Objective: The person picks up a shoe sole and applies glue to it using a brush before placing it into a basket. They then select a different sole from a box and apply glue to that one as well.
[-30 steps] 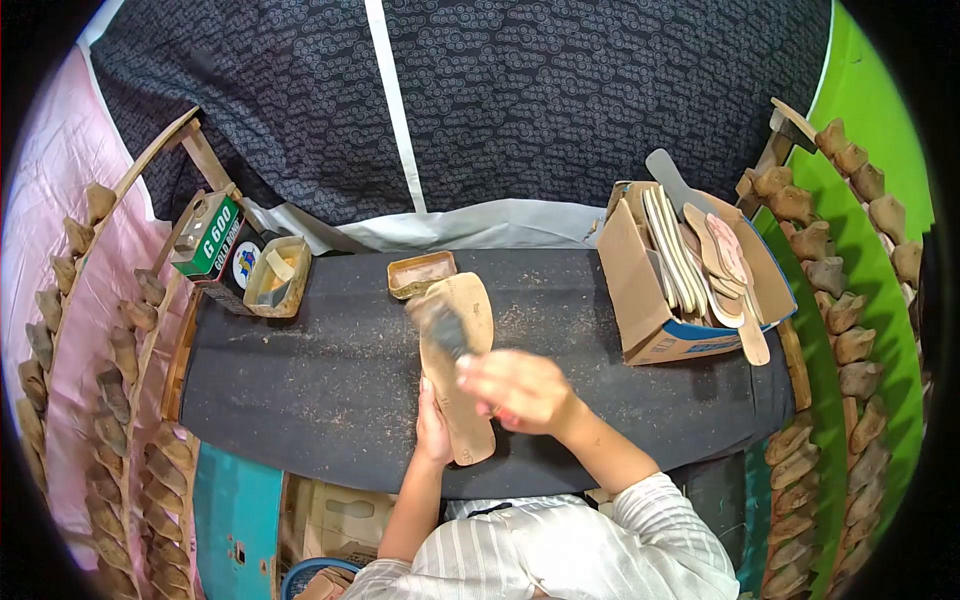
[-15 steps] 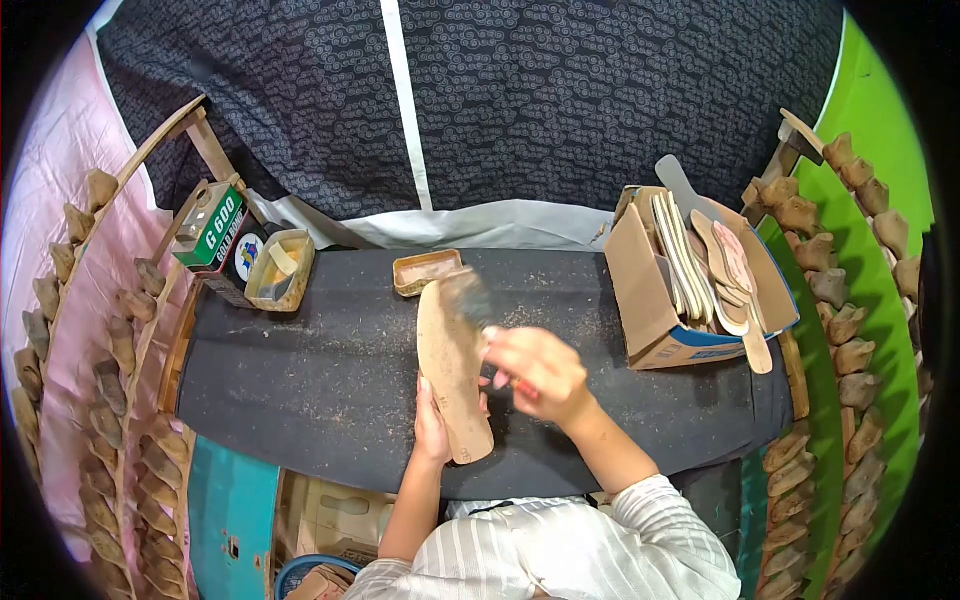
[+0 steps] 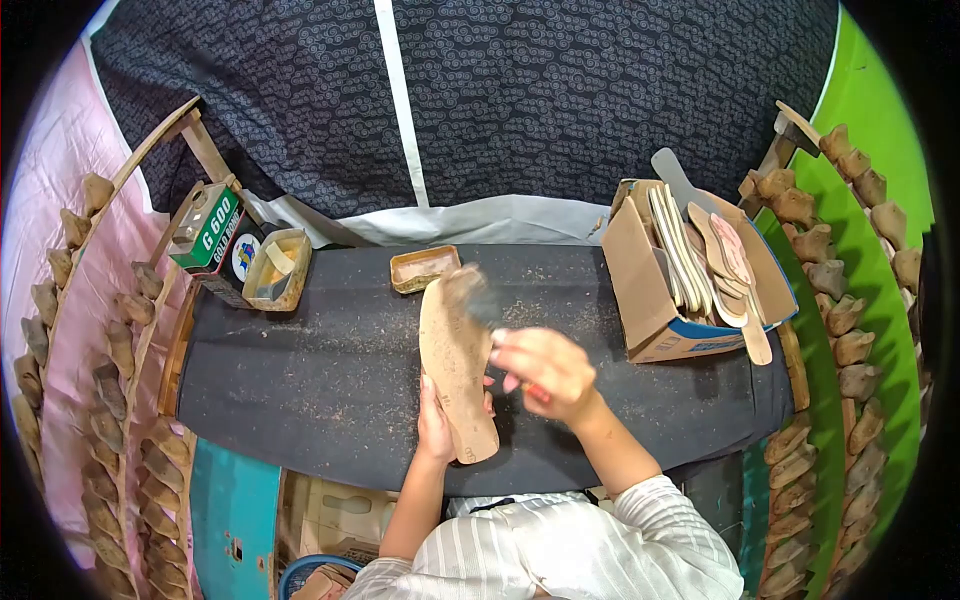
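In the head view, my left hand [image 3: 434, 428] grips a tan shoe insole [image 3: 459, 375] low along its sides, holding it lengthwise above the dark tabletop. The insole's upper surface is speckled with brownish crumbs, and small markings show near its lower end. My right hand [image 3: 548, 375], a little blurred, is closed around a tool with a red handle [image 3: 537, 393]. The tool's dark head [image 3: 482, 306] is smeared by motion over the insole's upper right part, so its exact kind cannot be made out.
A shallow tray [image 3: 424, 283] sits behind the insole. At left stand a green glue can [image 3: 212, 240] and a yellowish container [image 3: 292, 292]. A cardboard box [image 3: 635, 300] of insoles is at right. Crumbs dot the black-covered table [image 3: 300, 390]. Racks of wooden shoe lasts [image 3: 857, 347] flank both sides.
My right hand and the tool have shifted slightly right and down. The insole has moved a touch to the right, and more dark specks show on its surface.
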### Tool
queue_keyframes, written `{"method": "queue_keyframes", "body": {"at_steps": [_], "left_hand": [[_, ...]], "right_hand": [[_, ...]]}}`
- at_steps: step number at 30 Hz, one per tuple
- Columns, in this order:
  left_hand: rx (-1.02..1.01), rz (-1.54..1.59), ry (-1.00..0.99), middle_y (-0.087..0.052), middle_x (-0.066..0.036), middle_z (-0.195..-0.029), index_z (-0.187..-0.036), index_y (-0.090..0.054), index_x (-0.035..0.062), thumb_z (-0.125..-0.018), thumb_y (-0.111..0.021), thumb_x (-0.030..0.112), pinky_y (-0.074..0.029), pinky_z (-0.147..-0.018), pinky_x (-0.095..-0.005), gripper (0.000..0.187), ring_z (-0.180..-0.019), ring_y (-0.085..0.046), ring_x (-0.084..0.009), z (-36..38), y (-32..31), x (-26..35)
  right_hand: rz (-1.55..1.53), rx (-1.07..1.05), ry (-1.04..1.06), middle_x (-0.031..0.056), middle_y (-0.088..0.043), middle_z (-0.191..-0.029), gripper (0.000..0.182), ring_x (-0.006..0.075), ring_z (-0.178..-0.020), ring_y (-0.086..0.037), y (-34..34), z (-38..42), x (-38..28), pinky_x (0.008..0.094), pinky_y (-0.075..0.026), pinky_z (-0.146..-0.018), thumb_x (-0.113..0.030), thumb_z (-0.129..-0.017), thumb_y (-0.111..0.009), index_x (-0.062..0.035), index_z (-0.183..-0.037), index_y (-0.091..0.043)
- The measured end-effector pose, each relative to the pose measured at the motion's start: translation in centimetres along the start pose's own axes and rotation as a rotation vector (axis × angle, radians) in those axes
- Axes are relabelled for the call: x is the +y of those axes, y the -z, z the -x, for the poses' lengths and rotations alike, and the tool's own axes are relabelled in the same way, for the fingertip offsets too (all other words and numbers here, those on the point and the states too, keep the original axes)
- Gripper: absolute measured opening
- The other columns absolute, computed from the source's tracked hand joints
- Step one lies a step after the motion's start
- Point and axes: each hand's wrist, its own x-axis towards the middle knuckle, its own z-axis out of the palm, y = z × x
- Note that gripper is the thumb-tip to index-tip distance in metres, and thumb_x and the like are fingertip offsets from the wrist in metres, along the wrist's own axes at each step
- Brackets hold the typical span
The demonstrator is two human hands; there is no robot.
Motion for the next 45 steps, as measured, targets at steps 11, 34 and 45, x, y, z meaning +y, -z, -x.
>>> {"method": "queue_keyframes", "body": {"at_steps": [11,34,45], "left_hand": [[0.09,-0.019,-0.026,-0.058,-0.014,-0.101,-0.121,-0.043,0.0035,-0.094,-0.015,0.054,-0.05,-0.068,-0.0352,0.064,-0.075,-0.059,-0.0222,0.6,-0.4,1.2],[0.167,0.044,-0.047,-0.06,-0.012,-0.095,-0.115,-0.048,0.0044,-0.094,-0.013,0.051,-0.05,-0.069,-0.0353,0.062,-0.077,-0.06,-0.0224,1.0,0.6,1.8],[0.151,0.127,-0.196,-0.053,-0.02,-0.117,-0.14,-0.025,0.0125,-0.084,-0.004,0.071,-0.043,-0.091,-0.0351,0.083,-0.104,-0.055,-0.025,0.3,-0.5,3.1]], "right_hand": [[-0.139,-0.096,-0.013,0.0137,-0.063,-0.105,0.036,0.0266,-0.079,-0.064,0.4,0.2,-0.3,0.0339,-0.055,-0.068,-0.001,-0.059,-0.066,-0.0012,-0.094,-0.064],[-0.428,-0.266,0.055,0.0134,-0.063,-0.101,0.032,0.026,-0.078,-0.064,-0.6,-0.5,-1.8,0.0341,-0.053,-0.068,0.001,-0.06,-0.067,-0.0009,-0.092,-0.063],[-0.301,-0.162,0.096,0.0109,-0.065,-0.098,0.023,0.0243,-0.075,-0.064,-2.6,-1.5,-2.6,0.0319,-0.054,-0.066,-0.004,-0.066,-0.07,-0.0021,-0.088,-0.065]]}}
